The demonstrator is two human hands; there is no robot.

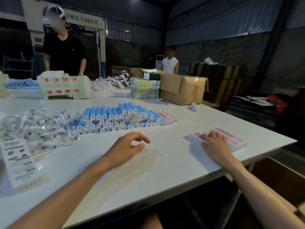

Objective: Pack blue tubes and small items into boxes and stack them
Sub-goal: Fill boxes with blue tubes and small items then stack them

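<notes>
Tubes (120, 118), blue with white caps, lie stacked in a low heap at the middle of the white table (165, 166), caps toward the seated person. At their 3 o'clock side one closed pink and white box (166, 118) lies touching the heap. At 9 o'clock a loose pile of small items in clear bags (39, 128) spreads over the surface, and printed leaflets (19, 164) lie near the table edge at 7 o'clock.

Nearer, at 5 o'clock from the heap, the right hand (216, 146) rests flat with fingers spread on a stack of flat pink and white boxes (231, 138). The left hand (130, 146) hovers over bare table, empty, thumb and forefinger curled close together.

At 12 o'clock the far side of the table carries white folded cartons (64, 85), a bundle of coloured packs (145, 88) and a brown cardboard box (183, 88). Behind stand a person in a black shirt (64, 52) and another in white (170, 63). The room is dim, with dark walls and flat cardboard piled at 2 o'clock.
</notes>
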